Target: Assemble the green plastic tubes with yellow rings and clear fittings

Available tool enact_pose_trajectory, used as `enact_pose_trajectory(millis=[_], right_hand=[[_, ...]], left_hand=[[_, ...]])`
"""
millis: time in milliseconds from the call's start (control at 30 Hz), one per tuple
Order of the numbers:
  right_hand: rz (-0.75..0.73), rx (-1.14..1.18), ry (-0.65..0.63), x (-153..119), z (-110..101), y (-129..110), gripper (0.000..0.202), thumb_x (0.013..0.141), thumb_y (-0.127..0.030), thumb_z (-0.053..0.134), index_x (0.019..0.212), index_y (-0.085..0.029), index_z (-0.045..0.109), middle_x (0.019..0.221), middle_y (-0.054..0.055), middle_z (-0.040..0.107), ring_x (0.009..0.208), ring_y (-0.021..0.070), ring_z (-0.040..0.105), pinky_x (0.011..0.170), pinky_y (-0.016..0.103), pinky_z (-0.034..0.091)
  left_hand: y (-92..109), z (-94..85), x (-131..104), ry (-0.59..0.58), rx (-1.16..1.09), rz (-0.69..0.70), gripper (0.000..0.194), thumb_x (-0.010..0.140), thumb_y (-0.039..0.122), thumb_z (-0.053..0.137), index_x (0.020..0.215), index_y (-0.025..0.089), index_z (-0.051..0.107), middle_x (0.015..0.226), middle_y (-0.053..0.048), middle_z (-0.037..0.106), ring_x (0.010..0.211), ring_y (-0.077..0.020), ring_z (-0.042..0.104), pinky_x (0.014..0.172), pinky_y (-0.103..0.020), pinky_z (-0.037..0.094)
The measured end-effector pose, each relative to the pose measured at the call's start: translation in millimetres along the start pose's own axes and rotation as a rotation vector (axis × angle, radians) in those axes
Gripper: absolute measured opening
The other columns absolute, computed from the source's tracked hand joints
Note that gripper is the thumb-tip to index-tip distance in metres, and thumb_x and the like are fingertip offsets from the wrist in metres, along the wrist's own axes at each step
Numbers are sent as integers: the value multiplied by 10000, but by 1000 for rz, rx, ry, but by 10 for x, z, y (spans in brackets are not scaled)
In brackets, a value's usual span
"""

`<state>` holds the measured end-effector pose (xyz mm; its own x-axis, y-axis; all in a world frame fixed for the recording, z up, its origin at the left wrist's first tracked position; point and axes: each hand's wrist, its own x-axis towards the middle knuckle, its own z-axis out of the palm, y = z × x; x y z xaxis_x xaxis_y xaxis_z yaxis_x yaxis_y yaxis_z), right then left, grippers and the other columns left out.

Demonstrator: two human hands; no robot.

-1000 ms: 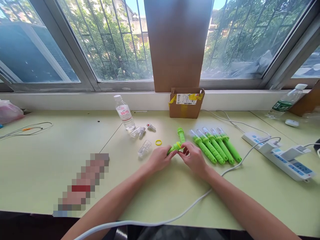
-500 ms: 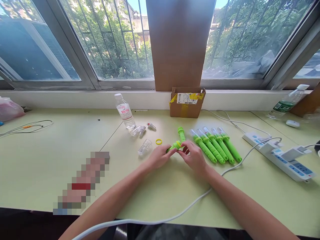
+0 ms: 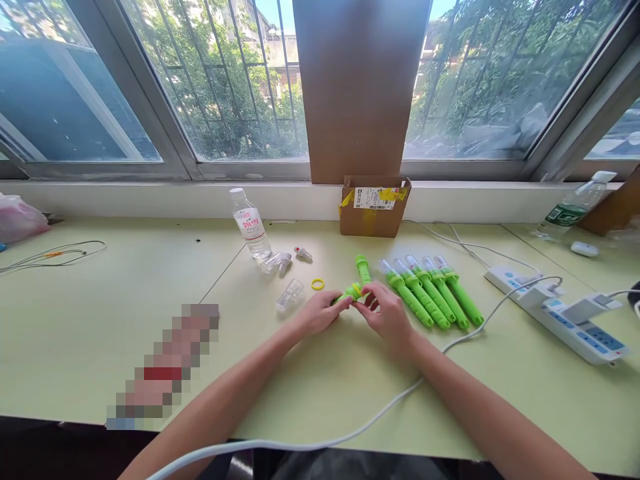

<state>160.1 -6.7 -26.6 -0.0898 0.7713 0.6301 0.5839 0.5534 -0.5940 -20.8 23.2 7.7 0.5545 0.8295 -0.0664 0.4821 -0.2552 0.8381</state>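
Note:
My left hand (image 3: pixel 321 312) is closed around a short-looking green plastic tube (image 3: pixel 344 295), held low over the table. A yellow ring (image 3: pixel 357 290) sits round the tube near its right end. Fingertips of my right hand (image 3: pixel 387 313) pinch that end, right beside the ring, and partly hide it. Just beyond my hands lies another green tube (image 3: pixel 363 267) without a clear cap. Several green tubes with clear caps (image 3: pixel 430 293) lie in a row to the right. Left of my hands are a loose yellow ring (image 3: pixel 318 284) and a clear plastic cap (image 3: pixel 290 297).
Farther back are small clear-and-grey parts (image 3: pixel 284 263), a part with a red dot (image 3: pixel 303 254), a water bottle (image 3: pixel 251 225) and a cardboard box (image 3: pixel 374 210). A power strip (image 3: pixel 560 317) lies right; its white cable (image 3: pixel 370 421) crosses under my right forearm. A pixelated object (image 3: pixel 167 363) lies left.
Almost nothing differs. Both hands stay on the green tube, with only a very slight shift of the fingers and the view.

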Motion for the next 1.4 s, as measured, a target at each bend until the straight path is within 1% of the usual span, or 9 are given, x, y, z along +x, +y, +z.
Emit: enact_pose_trajectory(millis=[267,500,733,1400], right_hand=[[-4,14,-40,21,-20,15,128,834,-279,600,899,-208,516,838,35,593,604,136,606,492,248,510],[2,16,-29,13,-4,12,108,851,-286,576,896,-205,521,825,37,591,603,142,611,505,260,518],[1,8,-27,3,-5,19,99,844,-255,588,883,-201,515,810,28,586,594,134,599,518,258,504],[16,15,-35,-11,-10,21,113,828,-224,609,890,-200,518,817,16,578,598,128,594,514,248,485]], left_hand=[[-46,-9,3,-49,-77,-26,460,846,588,399,807,161,567,469,54,447,413,-88,389,445,-213,299],[-84,-10,20,-60,-92,-23,457,848,589,401,815,162,562,486,54,458,410,-85,399,445,-210,308],[-76,-15,17,-70,-105,-33,459,848,593,403,813,162,556,478,58,450,406,-81,384,446,-209,308],[-86,-17,19,-60,-39,-42,508,847,629,364,807,164,565,482,43,479,428,-97,417,461,-215,323]])
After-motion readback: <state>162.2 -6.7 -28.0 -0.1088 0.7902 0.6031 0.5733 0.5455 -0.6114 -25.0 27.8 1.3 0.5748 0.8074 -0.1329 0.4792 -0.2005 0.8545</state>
